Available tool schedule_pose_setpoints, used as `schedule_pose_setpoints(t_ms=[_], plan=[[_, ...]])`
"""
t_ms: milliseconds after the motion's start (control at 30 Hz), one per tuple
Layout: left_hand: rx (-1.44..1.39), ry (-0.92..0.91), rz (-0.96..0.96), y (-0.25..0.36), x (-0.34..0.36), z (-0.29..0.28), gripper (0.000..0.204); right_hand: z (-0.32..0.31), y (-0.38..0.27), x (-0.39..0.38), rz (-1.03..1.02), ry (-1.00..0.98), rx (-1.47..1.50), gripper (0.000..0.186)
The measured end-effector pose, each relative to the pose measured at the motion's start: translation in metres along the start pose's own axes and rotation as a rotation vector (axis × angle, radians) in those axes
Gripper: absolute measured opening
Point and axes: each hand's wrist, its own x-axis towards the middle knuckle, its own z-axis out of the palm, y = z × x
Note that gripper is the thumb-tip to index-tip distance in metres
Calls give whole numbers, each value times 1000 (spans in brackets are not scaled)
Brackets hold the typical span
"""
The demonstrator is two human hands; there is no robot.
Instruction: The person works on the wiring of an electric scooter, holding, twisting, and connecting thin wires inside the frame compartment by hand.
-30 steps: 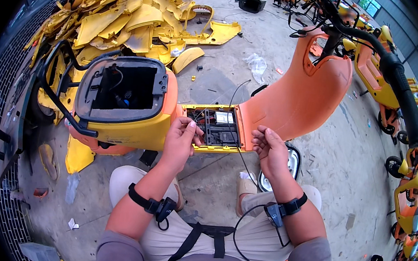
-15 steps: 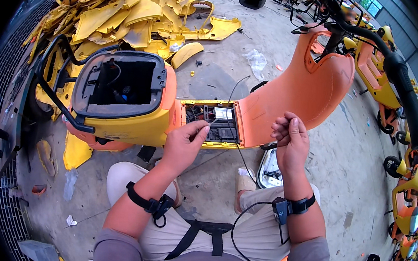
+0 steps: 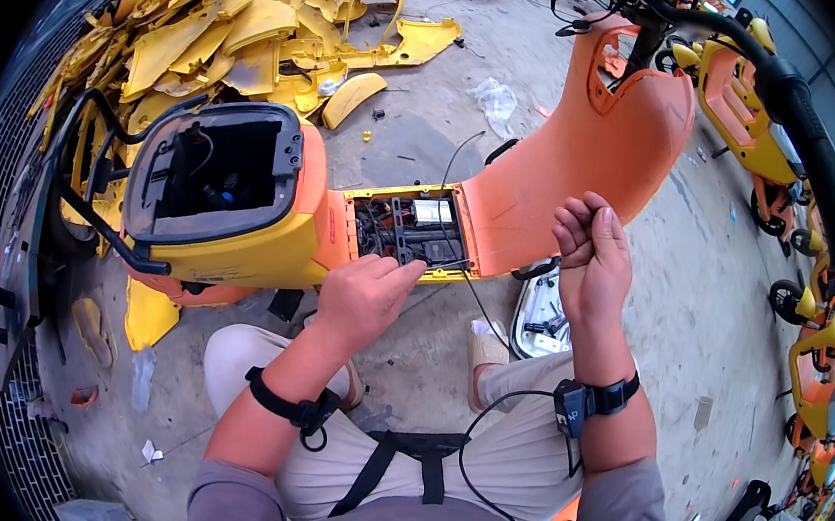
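Observation:
My left hand (image 3: 366, 298) is over the near edge of the scooter's open floor compartment (image 3: 410, 232), thumb and forefinger closed on a thin pale strand (image 3: 449, 264) that points right. Inside the compartment are dark wiring and a silvery box (image 3: 431, 212). To the right, my right hand (image 3: 595, 250) is raised in front of the orange front shield (image 3: 606, 128), palm up. Its fingers are curled in with thumb against forefinger; whatever they hold, if anything, is too small to make out. A thin dark cable (image 3: 479, 305) runs across the compartment and down its near side.
The open seat box (image 3: 215, 166) stands at the left, with a black rear rail (image 3: 92, 199). Yellow panels (image 3: 249, 23) are heaped behind. A white-and-black part (image 3: 543, 318) lies under the scooter. More scooters (image 3: 821, 350) line the right side. Handlebars (image 3: 802, 127) reach in at upper right.
My left hand has moved slightly down and left, and its strand now points right rather than up. My right hand has risen and turned a little. The whole view has shifted slightly.

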Motion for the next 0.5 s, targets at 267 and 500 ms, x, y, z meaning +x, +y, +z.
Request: schedule_pose_setpoints(t_ms=[267, 500], plan=[[-177, 0, -205, 1, 0, 10, 14, -4, -4, -3, -27, -63, -19, 28], [-987, 195, -762, -19, 0, 15, 19, -2, 7, -9, 27, -116, -50, 28]])
